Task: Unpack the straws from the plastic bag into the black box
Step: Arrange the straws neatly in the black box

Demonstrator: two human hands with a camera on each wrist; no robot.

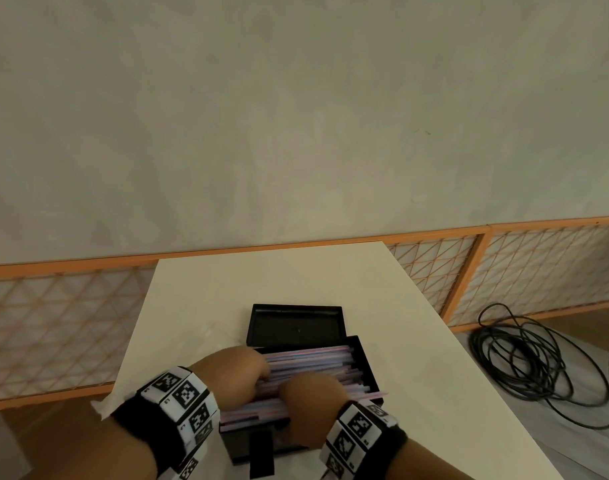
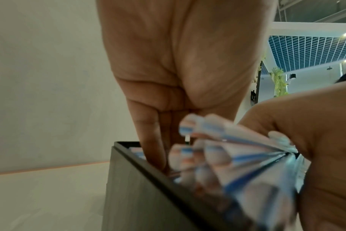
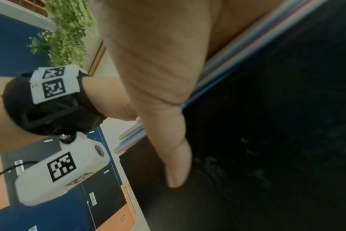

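The black box (image 1: pixel 367 368) stands on the white table, full of pink-and-blue striped straws (image 1: pixel 310 362) lying lengthwise. My left hand (image 1: pixel 234 372) reaches into the box's left end. In the left wrist view its straight fingers (image 2: pixel 148 140) go down between the box wall (image 2: pixel 138 195) and the straw ends (image 2: pixel 237 164). My right hand (image 1: pixel 313 393) grips the straws near the front. Its thumb (image 3: pixel 178 156) lies under the straws (image 3: pixel 237 46) against the black box (image 3: pixel 267 140), and its fingers are hidden. A faint clear sheet (image 1: pixel 209 332), perhaps the plastic bag, lies left of the box.
The box's black lid (image 1: pixel 296 323) lies upturned just behind the box. The table (image 1: pixel 417 341) has bare surface to the right and far side. An orange lattice fence (image 1: pixel 538 265) runs behind it, and a coiled black cable (image 1: pixel 524 362) lies on the floor at right.
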